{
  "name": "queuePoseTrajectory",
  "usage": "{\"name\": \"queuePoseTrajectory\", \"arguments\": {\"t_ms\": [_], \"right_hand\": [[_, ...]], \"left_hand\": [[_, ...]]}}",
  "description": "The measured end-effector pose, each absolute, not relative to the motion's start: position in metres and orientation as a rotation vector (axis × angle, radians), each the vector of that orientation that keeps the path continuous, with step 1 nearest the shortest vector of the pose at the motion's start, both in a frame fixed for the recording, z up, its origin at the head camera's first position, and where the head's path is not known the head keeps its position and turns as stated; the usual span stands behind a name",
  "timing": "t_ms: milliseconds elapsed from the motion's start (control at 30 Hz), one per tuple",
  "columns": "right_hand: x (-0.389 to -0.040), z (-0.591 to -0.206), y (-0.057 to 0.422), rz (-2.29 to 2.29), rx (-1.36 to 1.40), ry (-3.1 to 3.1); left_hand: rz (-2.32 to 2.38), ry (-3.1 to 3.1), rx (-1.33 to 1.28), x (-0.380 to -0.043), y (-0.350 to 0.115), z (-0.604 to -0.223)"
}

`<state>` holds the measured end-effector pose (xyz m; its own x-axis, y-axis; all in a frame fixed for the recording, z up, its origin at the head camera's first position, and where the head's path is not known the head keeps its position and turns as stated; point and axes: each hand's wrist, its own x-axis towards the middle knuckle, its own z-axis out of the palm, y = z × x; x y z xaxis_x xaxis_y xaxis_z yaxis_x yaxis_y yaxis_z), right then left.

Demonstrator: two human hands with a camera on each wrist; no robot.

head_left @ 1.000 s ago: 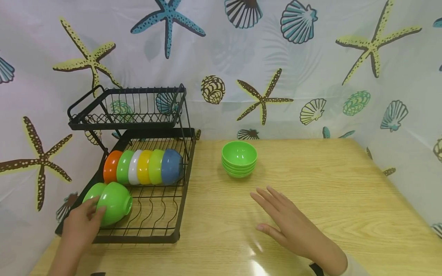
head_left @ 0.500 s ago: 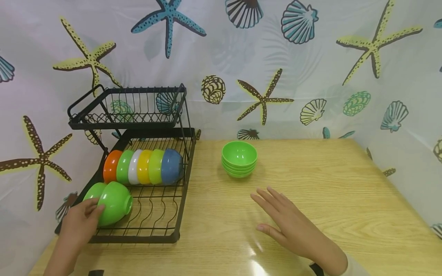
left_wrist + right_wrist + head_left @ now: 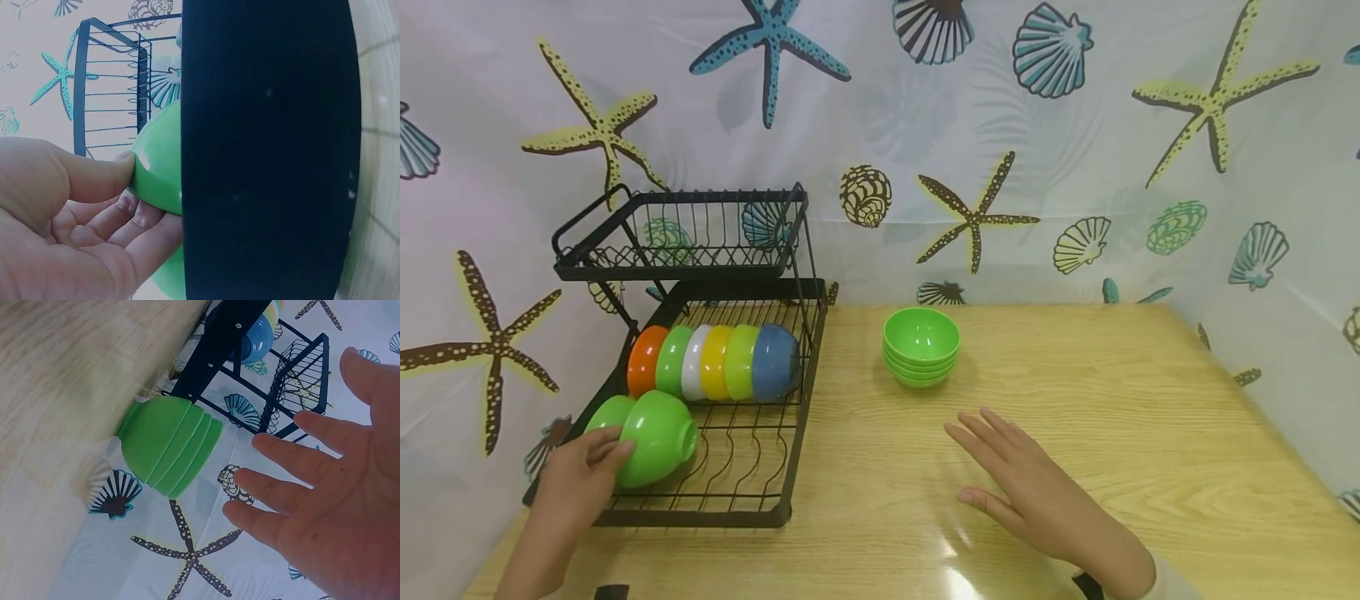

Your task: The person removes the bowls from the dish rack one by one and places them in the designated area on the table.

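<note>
In the head view, my left hand pinches the rim of a green bowl at the front left of the black dish rack. The left wrist view has the thumb on the outside of that bowl and the fingers at its inner side. Another green bowl stands just left of it, partly hidden by the hand. Over the table, my right hand hangs with its fingers straight and holds nothing. Beyond its fingertips is a stack of several green bowls.
Behind the held bowl, a row of orange, green, white, yellow, lime and blue bowls stands on edge in the rack. An upper wire basket overhangs the rack's back. The wooden table meets a patterned cloth backdrop.
The held green bowl has risen slightly and shifted a little right with my left hand, widening away from the bowl beside it. My right hand has stayed where it was.
</note>
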<state>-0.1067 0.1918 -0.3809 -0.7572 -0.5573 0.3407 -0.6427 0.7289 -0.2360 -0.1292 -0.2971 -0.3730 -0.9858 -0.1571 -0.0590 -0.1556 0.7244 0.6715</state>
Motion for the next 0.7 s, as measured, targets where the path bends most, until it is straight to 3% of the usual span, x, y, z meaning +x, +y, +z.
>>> {"name": "queuePoseTrajectory", "arguments": {"t_ms": [300,700], "right_hand": [[-0.107,-0.383,0.191,0.487,0.966,-2.66],[-0.11,-0.379,0.195,0.473,0.96,-2.664]], "left_hand": [[-1.22,-2.892,0.324,-0.127,-0.286,-0.369],[-1.128,-2.671,0.129,-0.113,-0.256,-0.358]]}}
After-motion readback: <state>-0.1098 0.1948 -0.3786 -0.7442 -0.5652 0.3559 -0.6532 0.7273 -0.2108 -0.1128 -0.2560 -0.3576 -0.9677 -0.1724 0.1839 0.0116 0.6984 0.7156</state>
